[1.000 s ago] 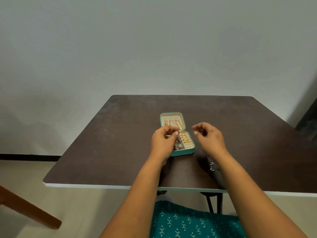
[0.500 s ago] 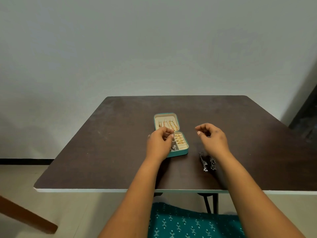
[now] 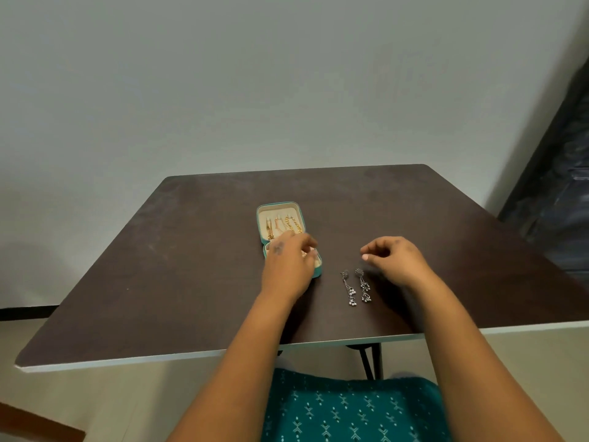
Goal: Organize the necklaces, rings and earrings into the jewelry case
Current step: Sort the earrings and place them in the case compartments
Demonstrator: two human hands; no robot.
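Your left hand point(image 3: 288, 266) lies over the near half of the open jewelry case point(image 3: 280, 215), fingers bent down into its compartments, which suggests you are seating or settling a small piece there; the fingertips are hidden by the back of the hand and blurred, so I cannot tell whether they pinch anything or only press. Your right hand point(image 3: 396, 261) hovers above the surface point(image 3: 159, 282), well to the right of the case, its fingers loosely curled and holding nothing, thumb and forefinger tips near each other. It sits just beyond the tops of the two silver drop earrings point(image 3: 357, 287), which lie side by side on the surface, parallel, with their dangling ends pointing toward you. That placement reads as a pair laid out ready for picking, and your right hand looks poised to take one by its top. The case stands open flat near the middle of the surface, teal outside and cream inside. Its far half, the lid, holds gold chains point(image 3: 283, 226) hanging in a row, so the necklaces appear to be stowed. The near half is mostly covered by your left hand; only a cream edge shows at its right, and what is in it cannot be made out.
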